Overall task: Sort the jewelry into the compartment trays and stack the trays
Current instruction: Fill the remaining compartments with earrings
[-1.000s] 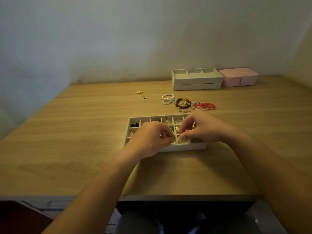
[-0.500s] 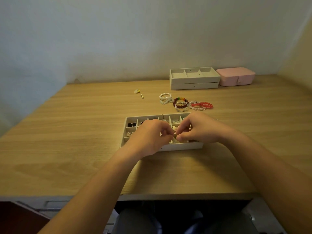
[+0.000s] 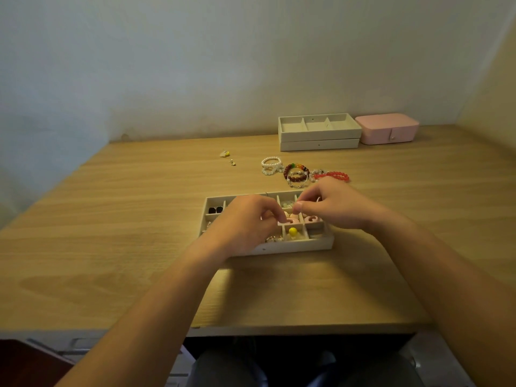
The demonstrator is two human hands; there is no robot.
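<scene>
1. My left hand point(image 3: 245, 224) hangs over the middle of the near compartment tray point(image 3: 293, 246). Its fingers are curled and its fingertips are down at a pink ring piece point(image 3: 293, 219). I cannot tell whether I pinch it or only touch it.
2. My right hand point(image 3: 332, 209) sits just beside it, over the tray's far right part. Thumb and forefinger meet at the tips, and anything between them is too small to make out.
3. The tray is pale and shallow, divided into many small cells. I can see two black pieces point(image 3: 215, 210) at far left, a second pink ring point(image 3: 311, 218), a yellow bead point(image 3: 292, 231) and thin metal bits point(image 3: 272, 238) in the near row. My hands hide the other cells.
4. I judge the small pieces mostly sorted but not all. A yellow-and-white item point(image 3: 224, 153) and a tiny metal bit point(image 3: 232, 162) lie loose on the desk point(image 3: 111, 219), well beyond the tray.
5. The bracelets point(image 3: 296, 172) are pearl white, dark red with coloured beads, and bright red. They lie bunched just beyond the tray, unsorted.
6. At the far edge, two stacked trays point(image 3: 319, 134) stand with the top one's three cells looking bare, and a pink box point(image 3: 388, 128) is close on their right. The near tray is not yet stacked.
</scene>
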